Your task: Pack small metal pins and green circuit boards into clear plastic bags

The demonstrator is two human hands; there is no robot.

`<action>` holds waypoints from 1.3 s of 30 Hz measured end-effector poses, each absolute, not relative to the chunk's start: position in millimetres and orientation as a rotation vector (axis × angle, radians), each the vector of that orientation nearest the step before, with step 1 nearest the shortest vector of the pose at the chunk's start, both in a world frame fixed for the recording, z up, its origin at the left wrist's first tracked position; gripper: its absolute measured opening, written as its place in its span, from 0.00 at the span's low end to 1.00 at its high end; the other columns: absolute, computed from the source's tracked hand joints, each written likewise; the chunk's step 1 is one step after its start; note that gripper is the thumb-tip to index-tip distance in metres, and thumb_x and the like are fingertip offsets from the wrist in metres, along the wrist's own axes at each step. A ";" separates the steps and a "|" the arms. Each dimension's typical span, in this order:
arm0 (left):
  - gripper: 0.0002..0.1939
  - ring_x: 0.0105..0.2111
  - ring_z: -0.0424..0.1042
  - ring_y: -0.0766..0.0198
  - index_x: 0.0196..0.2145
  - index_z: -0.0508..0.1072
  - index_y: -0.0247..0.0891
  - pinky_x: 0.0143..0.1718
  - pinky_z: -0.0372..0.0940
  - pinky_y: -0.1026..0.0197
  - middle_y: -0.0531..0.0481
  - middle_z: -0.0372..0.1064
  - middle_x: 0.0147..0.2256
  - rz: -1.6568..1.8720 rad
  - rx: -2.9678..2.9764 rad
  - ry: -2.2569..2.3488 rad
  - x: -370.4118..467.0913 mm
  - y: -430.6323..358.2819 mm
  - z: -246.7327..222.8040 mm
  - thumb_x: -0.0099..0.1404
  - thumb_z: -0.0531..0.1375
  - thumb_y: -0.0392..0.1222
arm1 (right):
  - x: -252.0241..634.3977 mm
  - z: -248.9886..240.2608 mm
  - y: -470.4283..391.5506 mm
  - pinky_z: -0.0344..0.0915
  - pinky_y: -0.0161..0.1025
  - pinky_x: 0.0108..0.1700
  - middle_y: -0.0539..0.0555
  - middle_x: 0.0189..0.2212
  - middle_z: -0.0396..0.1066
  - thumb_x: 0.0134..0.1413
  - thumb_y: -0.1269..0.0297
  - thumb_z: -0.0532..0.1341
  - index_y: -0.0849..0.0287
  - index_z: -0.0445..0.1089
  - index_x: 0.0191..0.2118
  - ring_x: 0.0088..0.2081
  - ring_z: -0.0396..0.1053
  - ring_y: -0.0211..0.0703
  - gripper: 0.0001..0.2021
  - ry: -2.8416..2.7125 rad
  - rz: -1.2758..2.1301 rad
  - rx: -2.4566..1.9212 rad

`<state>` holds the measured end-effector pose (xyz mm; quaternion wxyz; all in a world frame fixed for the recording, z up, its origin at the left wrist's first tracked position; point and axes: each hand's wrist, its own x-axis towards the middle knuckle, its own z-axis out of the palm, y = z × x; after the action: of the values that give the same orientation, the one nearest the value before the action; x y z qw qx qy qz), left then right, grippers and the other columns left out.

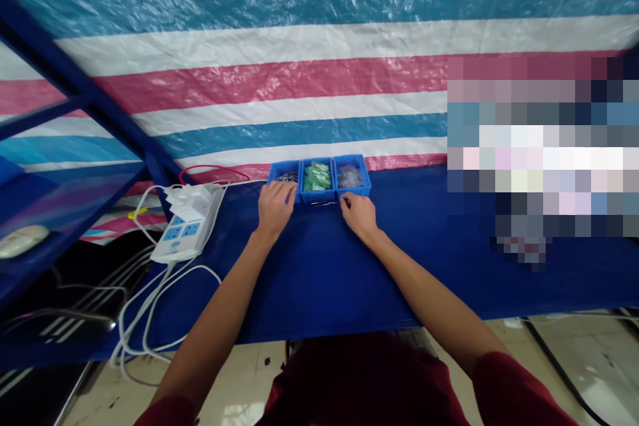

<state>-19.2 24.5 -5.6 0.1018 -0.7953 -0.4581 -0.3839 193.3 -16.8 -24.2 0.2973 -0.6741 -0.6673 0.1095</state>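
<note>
Three small blue bins stand side by side at the back of the blue table. My left hand [274,208] is at the front of the left bin [273,173], its fingers bent down over the front edge and slightly apart. Small metal pieces [287,177] lie in that bin. Green packets [318,176] fill the middle bin [318,196]. The right bin [366,181] holds clear plastic bags [350,176]. In front of it my right hand [358,212] is closed, fingertips pinched; what they hold cannot be made out. Thin metal pieces [325,204] lie between my hands.
A white power strip [187,229] with plugs and looping cables [150,309] sits on the left. A blue metal frame [94,110] rises beside it. A striped plastic sheet [299,40] hangs behind the table [329,273]. The area at right is blurred out.
</note>
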 end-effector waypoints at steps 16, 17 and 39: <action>0.11 0.40 0.73 0.59 0.43 0.75 0.39 0.40 0.66 0.61 0.46 0.74 0.41 -0.775 -2.808 -1.284 7.6 8.9 -32.5 0.68 0.54 0.41 | 193.8 -22.3 -14.6 0.65 0.42 0.40 0.67 0.38 0.75 0.60 0.72 0.54 0.64 0.70 0.45 0.39 0.75 0.53 0.11 -2.090 0.246 -2.057; 0.12 0.40 0.73 0.59 0.44 0.75 0.38 0.40 0.66 0.60 0.45 0.74 0.41 -0.774 -2.808 -1.288 8.3 8.3 -32.7 0.69 0.53 0.41 | 193.4 -22.1 -15.0 0.65 0.42 0.40 0.67 0.38 0.75 0.60 0.71 0.54 0.65 0.69 0.46 0.39 0.75 0.53 0.11 -2.099 0.248 -2.056; 0.19 0.30 0.67 0.64 0.32 0.70 0.37 0.36 0.61 0.63 0.49 0.68 0.29 -1.204 -2.798 -1.381 8.8 3.6 -22.8 0.72 0.45 0.46 | 189.1 -35.2 -16.1 0.57 0.34 0.36 0.52 0.32 0.73 0.65 0.60 0.48 0.57 0.66 0.41 0.33 0.70 0.42 0.12 -1.919 0.429 -1.382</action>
<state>8.8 3.6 -22.8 -0.1013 -0.8324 -0.4107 -0.3581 189.1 -16.1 -35.2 0.3609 -0.5361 -0.7447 0.1664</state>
